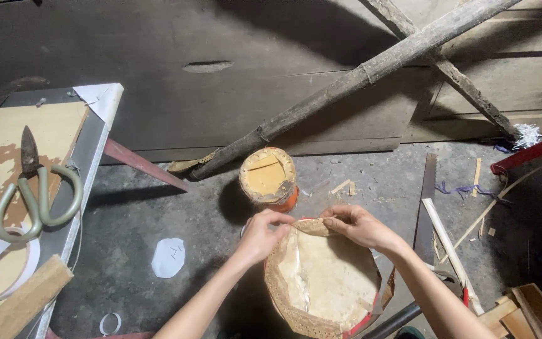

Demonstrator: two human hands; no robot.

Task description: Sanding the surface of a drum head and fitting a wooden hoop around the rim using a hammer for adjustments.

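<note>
Head view: looking down at a concrete floor.
Round frame [324,282]: near centre, paper-covered, tan woven rim, red edge at its near right.
Left hand [261,235]: forearm rising from the near edge, fingers curled together, pinching the paper flap at the frame's far rim.
Right hand [359,226]: forearm coming in from the near right, wrist bent, fingertips pressed shut on the same flap, just beside the left hand.
Glue pot [268,179]: orange, crusted top, just beyond the hands.
Scissors [36,188]: green-handled, on the workboard [58,135] far left.
Bamboo pole [359,78]: slanting across the far floor.
Paper cutout [169,257]: white, left of the frame.
</note>
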